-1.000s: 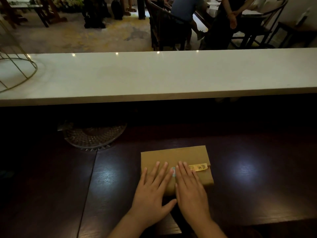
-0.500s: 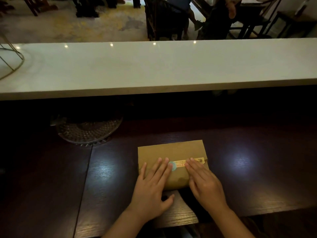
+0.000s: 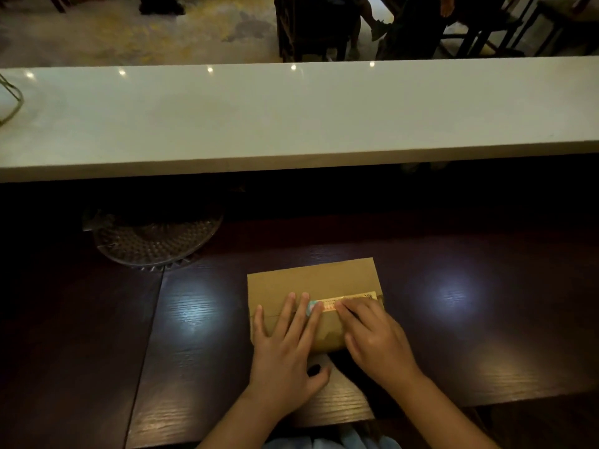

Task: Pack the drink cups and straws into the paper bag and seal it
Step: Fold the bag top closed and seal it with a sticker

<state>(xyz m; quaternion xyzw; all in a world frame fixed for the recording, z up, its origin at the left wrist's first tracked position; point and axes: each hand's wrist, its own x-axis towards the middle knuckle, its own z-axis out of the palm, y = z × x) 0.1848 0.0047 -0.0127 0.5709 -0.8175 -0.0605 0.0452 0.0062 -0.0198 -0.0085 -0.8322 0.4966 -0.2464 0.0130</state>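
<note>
Your left hand lies flat, fingers spread, gripping nothing, on the near left part of the paper bag, while your right hand presses loosely curled fingers, holding nothing, on the sticker strip. The bag lies flat on the dark desk, just below centre of the frame and directly ahead of both hands. The strip's long axis runs left to right along the folded flap, so any smoothing left, in my judgement, falls to your right hand, nearer its free right end.
</note>
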